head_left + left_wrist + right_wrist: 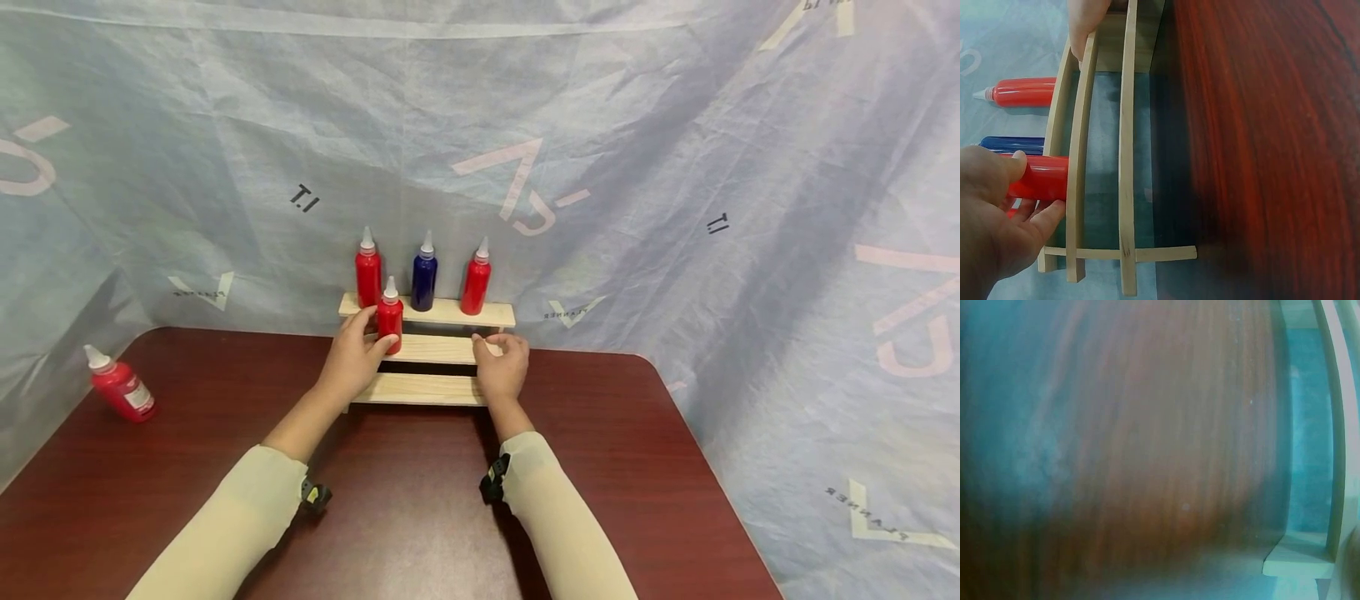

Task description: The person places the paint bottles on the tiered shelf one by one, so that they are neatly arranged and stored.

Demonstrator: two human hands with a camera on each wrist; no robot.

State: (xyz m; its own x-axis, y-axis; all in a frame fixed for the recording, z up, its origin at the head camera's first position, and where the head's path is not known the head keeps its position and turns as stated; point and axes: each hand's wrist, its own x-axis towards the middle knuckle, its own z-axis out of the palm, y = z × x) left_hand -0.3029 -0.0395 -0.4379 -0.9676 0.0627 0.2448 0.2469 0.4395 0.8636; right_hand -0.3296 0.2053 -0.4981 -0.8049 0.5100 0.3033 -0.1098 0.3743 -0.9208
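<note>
My left hand holds a red squeeze bottle with a white pointed cap, thumb on one side and fingers on the other. The bottle stands upright at the left part of the middle board of a three-tier wooden rack. In the left wrist view, the base of this red bottle is right at the board's edge. My right hand grips the right end of the middle board between thumb and fingers. On the top board stand two red bottles with a dark blue bottle between them.
Another red bottle stands at the left side of the dark red wooden table. A grey printed sheet hangs close behind the rack. The right wrist view shows mainly blurred tabletop and the rack's end.
</note>
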